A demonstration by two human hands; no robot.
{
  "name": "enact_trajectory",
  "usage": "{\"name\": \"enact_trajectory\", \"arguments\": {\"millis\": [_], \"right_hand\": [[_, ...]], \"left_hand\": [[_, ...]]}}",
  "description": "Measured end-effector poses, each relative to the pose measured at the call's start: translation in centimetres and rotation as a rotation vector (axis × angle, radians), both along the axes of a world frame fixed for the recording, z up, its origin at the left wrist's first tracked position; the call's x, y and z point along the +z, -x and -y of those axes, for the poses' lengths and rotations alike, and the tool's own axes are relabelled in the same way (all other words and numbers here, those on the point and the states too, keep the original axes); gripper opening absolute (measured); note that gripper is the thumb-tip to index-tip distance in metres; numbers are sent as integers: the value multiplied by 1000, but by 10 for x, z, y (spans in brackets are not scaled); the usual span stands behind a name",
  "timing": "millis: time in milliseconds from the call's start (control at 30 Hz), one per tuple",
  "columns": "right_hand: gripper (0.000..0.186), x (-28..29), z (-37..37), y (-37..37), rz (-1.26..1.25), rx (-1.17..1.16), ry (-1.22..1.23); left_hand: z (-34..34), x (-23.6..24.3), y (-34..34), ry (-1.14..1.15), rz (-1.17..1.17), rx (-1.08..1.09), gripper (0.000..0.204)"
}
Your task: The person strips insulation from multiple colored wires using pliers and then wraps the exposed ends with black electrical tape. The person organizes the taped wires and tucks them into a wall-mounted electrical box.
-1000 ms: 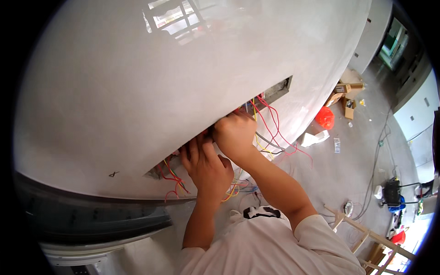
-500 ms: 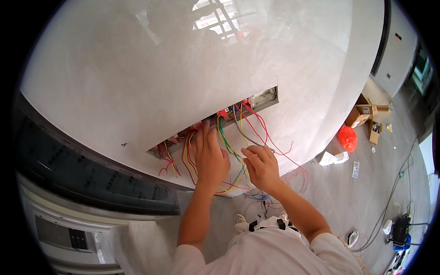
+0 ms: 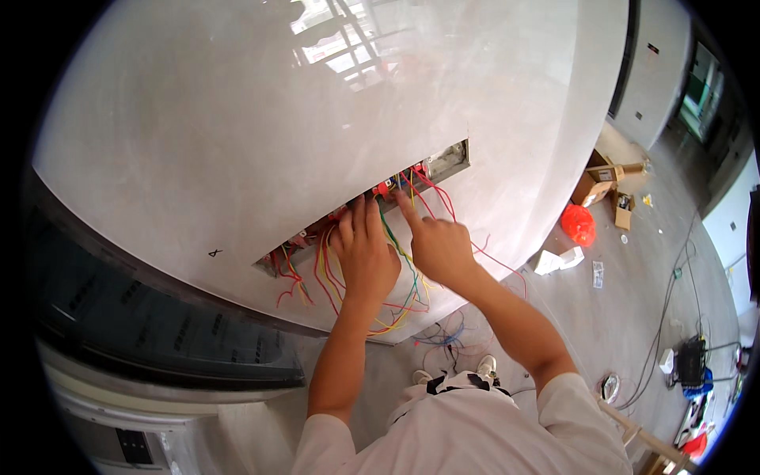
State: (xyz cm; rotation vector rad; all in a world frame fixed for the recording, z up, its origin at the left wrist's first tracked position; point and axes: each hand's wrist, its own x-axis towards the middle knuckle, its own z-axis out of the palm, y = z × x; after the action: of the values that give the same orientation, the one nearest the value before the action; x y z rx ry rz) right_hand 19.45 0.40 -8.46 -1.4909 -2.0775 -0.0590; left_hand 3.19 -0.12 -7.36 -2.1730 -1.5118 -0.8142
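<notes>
A long rectangular wall recess (image 3: 447,162) holds red wiring boxes and bundles of coloured wire. My left hand (image 3: 366,257) lies against the recess's middle, fingers stretched upward; the fingertips reach inside and are partly hidden. My right hand (image 3: 439,247) is just right of it, index finger extended into the recess beside a red box (image 3: 384,188). Its other fingers are curled, with nothing visible in them. Red wires (image 3: 443,202) hang out above the right hand. Green and yellow wires (image 3: 410,297) hang down between the hands. Further red and yellow wires (image 3: 294,277) dangle at the recess's left end.
Loose wires (image 3: 447,332) lie on the floor near my shoes. Further right are a red plastic bag (image 3: 579,225), cardboard boxes (image 3: 594,186), white packages (image 3: 558,260) and a long dark cable (image 3: 661,340). A dark glossy panel (image 3: 142,301) runs along the lower left.
My right hand has moved up to the recess, its index finger now straightened into it. The grey cable that hung near this hand no longer shows. My left hand stays at the recess.
</notes>
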Motion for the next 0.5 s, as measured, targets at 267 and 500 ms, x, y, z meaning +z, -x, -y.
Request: {"name": "enact_trajectory", "arguments": {"millis": [267, 500], "right_hand": [[85, 12, -25, 28, 124, -188, -22], [72, 36, -44, 18, 172, -105, 161]], "left_hand": [[-14, 5, 14, 64, -61, 14, 78], [-6, -15, 11, -46, 137, -106, 53]]}}
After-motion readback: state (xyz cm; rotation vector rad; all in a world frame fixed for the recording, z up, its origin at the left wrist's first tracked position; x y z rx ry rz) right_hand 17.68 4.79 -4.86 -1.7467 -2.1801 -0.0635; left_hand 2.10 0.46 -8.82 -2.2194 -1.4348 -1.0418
